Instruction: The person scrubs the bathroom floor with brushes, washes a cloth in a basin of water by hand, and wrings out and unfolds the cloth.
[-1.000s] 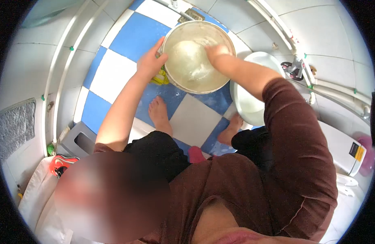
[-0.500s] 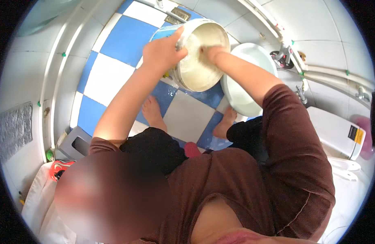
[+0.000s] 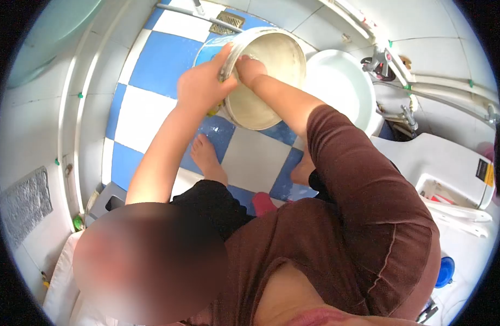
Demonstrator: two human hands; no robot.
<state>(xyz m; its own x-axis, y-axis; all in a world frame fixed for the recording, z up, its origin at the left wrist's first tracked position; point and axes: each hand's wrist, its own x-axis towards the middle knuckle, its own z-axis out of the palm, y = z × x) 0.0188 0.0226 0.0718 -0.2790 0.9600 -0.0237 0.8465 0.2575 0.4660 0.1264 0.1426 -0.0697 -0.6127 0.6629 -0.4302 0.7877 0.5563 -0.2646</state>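
A large white bucket (image 3: 287, 49) with a blue patch on its outside is tilted, its open mouth facing me. My left hand (image 3: 204, 81) is closed on the left part of its rim, thumb over the edge. Inside the bucket, my right hand (image 3: 251, 70) is close to or against the upper left inner wall. Its fingers look curled, and whatever they may hold is hidden. To the bucket's right stands a pale green-white basin (image 3: 345, 89), partly behind my right arm. My feet are on the tiles below the bucket.
The blue and white tiled floor (image 3: 255, 157) is wet in places. A metal drain grate (image 3: 227, 23) lies behind the bucket. Taps (image 3: 377, 62) and pipes run along the right wall. A white counter-like surface (image 3: 423, 149) is at right, a grey stool-like object (image 3: 106, 202) at left.
My right hand has moved left and up within the bucket, from its middle to its left wall. My left hand keeps its hold on the rim. The view has shifted slightly.
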